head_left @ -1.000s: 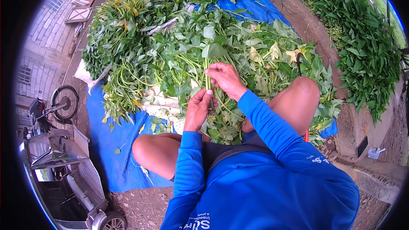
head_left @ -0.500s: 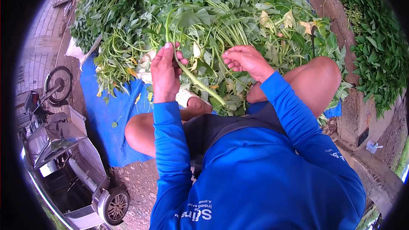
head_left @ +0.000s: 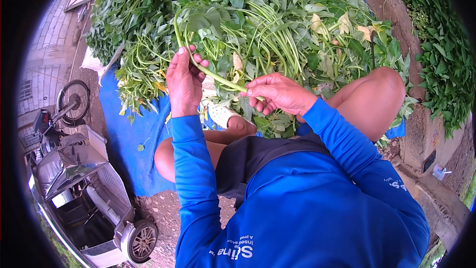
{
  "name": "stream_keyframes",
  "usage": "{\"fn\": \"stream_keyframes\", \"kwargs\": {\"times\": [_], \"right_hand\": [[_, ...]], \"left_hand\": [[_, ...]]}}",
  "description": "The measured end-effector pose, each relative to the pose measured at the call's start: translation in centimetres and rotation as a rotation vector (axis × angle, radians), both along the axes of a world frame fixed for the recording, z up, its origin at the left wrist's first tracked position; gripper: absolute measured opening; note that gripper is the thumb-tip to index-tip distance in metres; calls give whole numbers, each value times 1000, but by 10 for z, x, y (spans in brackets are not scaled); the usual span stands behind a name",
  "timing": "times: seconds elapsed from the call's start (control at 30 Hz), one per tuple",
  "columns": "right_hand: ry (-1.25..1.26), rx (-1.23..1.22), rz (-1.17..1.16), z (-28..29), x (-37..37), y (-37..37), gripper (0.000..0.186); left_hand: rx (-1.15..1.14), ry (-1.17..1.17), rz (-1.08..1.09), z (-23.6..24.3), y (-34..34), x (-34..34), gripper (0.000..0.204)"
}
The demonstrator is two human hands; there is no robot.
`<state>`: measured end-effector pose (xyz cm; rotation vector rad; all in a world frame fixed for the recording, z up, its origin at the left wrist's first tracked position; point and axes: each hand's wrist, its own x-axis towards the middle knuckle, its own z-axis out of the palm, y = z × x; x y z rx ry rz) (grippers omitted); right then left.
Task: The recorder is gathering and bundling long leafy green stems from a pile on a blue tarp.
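Observation:
A thick green water spinach stalk [head_left: 222, 80] runs slantwise between my two hands, above my lap. My left hand [head_left: 186, 82] is closed around its upper part, thumb against fingers. The stalk's leafy end bends up and over beyond that hand. At the lower cut end, my right hand [head_left: 283, 93] pinches the stalk between thumb and fingers. Behind both hands spreads a big heap of cut leafy greens [head_left: 272, 34], with long pale stems and a few yellowed leaves.
A blue tarp [head_left: 130, 141] lies under the heap. A light-coloured clog [head_left: 220, 115] is on my foot. To the left stands a motorcycle with a sidecar [head_left: 89, 193]. Another pile of greens [head_left: 441, 54] lies at the right, by a concrete ledge [head_left: 431, 193].
My right hand has moved down and left and taken hold of the stalk's lower end. My left hand has shifted slightly left, still holding the stalk, whose lower end has risen.

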<state>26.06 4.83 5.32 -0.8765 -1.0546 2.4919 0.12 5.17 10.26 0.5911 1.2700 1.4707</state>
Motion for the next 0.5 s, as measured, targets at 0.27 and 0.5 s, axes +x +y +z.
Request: {"fn": "stream_keyframes", "kwargs": {"times": [0.27, 0.5], "right_hand": [[-177, 514, 8, -8, -21, -5, 27], [-405, 837, 707, 11, -30, -17, 26]], "left_hand": [[62, 33, -26, -3, -6, 7, 29], [117, 56, 135, -16, -4, 7, 27]]}}
